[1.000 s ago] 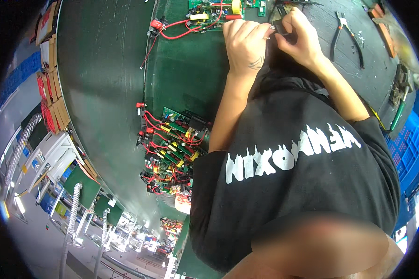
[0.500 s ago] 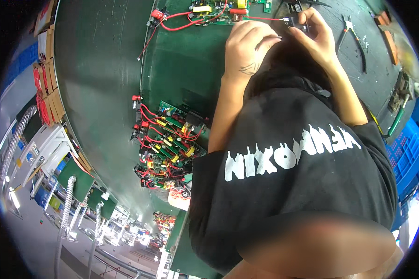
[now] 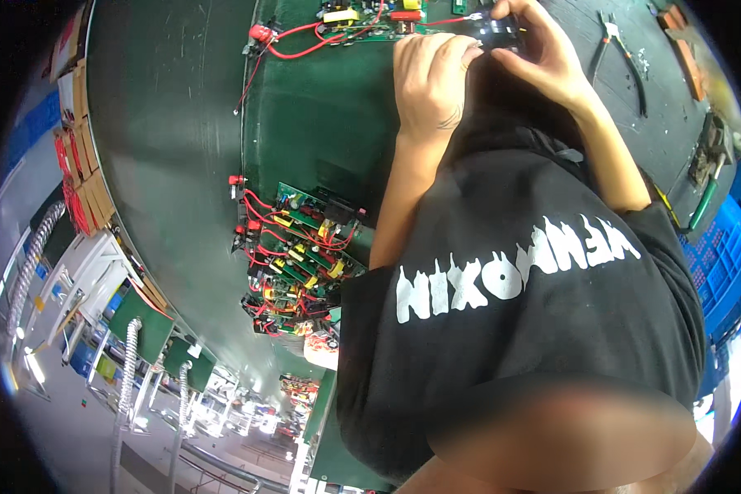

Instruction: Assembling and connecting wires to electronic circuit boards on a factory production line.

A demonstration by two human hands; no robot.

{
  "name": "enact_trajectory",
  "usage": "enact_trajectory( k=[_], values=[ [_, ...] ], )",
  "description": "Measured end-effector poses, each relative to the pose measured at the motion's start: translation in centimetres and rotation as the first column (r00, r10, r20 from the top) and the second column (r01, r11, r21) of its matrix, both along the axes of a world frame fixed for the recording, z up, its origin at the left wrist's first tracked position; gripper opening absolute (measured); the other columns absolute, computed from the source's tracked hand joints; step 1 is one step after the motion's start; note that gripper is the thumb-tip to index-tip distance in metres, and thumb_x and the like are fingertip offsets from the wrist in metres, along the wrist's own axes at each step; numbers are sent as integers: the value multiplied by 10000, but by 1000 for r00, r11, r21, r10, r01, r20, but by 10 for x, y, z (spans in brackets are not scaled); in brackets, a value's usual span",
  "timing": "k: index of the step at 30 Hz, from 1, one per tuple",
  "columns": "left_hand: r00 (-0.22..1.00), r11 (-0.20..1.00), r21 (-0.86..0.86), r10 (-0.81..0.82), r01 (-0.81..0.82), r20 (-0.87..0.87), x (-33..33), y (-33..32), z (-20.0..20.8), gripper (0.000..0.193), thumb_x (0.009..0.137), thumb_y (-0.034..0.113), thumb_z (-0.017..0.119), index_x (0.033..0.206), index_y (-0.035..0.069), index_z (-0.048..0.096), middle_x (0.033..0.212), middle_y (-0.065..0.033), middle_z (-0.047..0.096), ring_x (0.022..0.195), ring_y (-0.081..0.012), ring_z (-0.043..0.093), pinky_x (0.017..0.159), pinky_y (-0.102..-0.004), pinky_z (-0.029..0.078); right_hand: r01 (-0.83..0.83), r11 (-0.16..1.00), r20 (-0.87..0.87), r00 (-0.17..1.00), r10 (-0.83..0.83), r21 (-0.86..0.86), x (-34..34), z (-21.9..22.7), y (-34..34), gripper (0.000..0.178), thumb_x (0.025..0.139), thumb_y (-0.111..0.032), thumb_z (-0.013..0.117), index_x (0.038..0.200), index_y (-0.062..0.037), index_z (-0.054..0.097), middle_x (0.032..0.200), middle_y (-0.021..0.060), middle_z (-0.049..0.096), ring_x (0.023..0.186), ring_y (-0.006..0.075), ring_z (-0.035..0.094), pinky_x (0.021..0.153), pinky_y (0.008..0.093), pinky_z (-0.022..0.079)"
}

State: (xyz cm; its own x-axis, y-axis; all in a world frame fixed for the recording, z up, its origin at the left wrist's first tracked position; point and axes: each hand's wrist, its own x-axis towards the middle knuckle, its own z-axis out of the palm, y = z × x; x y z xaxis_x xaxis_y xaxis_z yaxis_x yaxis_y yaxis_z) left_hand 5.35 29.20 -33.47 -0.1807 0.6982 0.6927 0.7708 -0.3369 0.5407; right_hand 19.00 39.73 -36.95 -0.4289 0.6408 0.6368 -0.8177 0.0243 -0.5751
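Observation:
At the far side of the green bench, my right hand [image 3: 547, 62] grips a small black block-shaped part [image 3: 500, 34] between thumb and fingers. A red wire [image 3: 446, 22] with a metal terminal runs to that part from a green circuit board [image 3: 375, 34] lying to its left. My left hand [image 3: 430, 82] is closed in a pinch just left of the black part, in front of the board. Whatever lies between its fingertips is too small to make out. Thick red cables join the board to a red connector [image 3: 261, 34].
Cutters with black handles [image 3: 622, 62] lie right of my right hand, near brownish blocks [image 3: 685, 62] and a green-handled tool [image 3: 705, 202]. Several assembled circuit boards [image 3: 300, 255] are stacked left of my body. A blue crate [image 3: 720, 247] stands at the right, cardboard boxes [image 3: 90, 177] at the left.
Both hands and the black part appear slightly farther left and up in the picture; the whole view has also shifted a little. My left fingertips have come closer to the black part.

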Motion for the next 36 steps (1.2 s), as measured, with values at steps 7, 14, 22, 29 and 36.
enact_trajectory(
  k=[7,14,22,29,36],
  values=[
    [999,1000,-11,23,-23,40,-7,-4,2,208,791,74,806,955,58,680,890,-57,681,829,-264,654,790,-403,487,134,954,828,474,-299,268,21,48,-12,404,759,-23,762,1104,-58,555,1023,73,517,918,211,540,825,294,462],
    [1000,1000,0,17,-17,10,-9,-2,3,192,795,99,803,937,55,682,870,-52,664,823,-257,650,804,-397,480,118,951,842,442,-308,286,18,73,-15,391,746,-29,718,1104,-26,562,1021,71,491,915,179,487,832,298,428],
    [999,999,22,39,-39,6,-6,-2,2,180,801,107,796,931,49,684,855,-57,657,804,-261,637,799,-403,474,135,820,740,369,-563,556,15,77,-13,370,668,-48,750,1001,-50,588,926,108,527,855,278,524,790,355,454],
    [999,999,19,41,-41,1,-8,-1,1,180,801,111,798,929,46,689,859,-63,666,807,-263,642,804,-407,473,133,788,700,387,-600,602,15,73,-9,361,656,-34,751,974,-73,584,901,108,512,836,304,513,775,374,451],
    [1000,1000,19,5,-5,-3,-8,1,2,182,787,112,803,920,50,694,853,-64,665,810,-263,643,818,-405,470,135,753,663,393,-637,643,18,73,-8,380,650,-32,757,980,-80,575,910,109,519,839,315,513,768,385,446]
  ],
)
